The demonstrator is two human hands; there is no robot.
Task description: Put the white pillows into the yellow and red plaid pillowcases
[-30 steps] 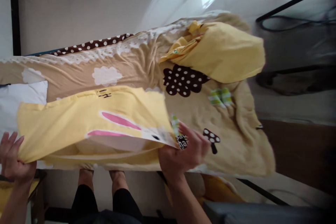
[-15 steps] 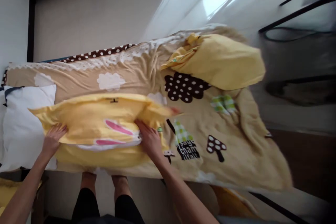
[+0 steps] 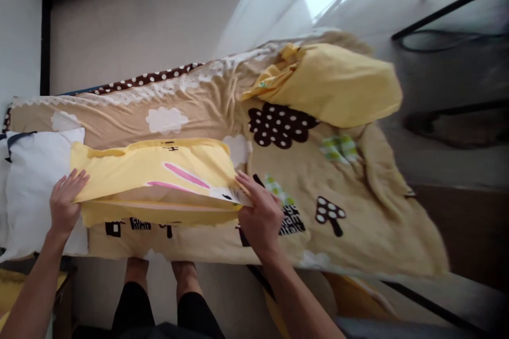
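Observation:
A yellow pillowcase [image 3: 131, 175] printed with pink-and-white rabbit ears stretches across the bed in front of me, lying rather flat. Its near side gapes lengthwise between an upper and a lower layer. My left hand [image 3: 67, 201] pinches its left end, beside a white pillow [image 3: 35, 196]. At the right end my right hand [image 3: 260, 214] is closed around the fabric near the rabbit's face. Beneath it spreads a beige blanket [image 3: 199, 116] with cloud and mushroom prints.
A bulky yellow cloth-covered bundle [image 3: 342, 85] lies at the far right of the bed. Past the bed is a pale floor [image 3: 159, 16] with window glare. A dark metal frame [image 3: 449, 8] stands at the right. A wooden piece [image 3: 63, 296] sits at lower left.
The pillowcase has gone from puffed and blurred to flatter and taut, its near side parted. My left hand moved left to its end, and my right hand moved right, gripping the other end.

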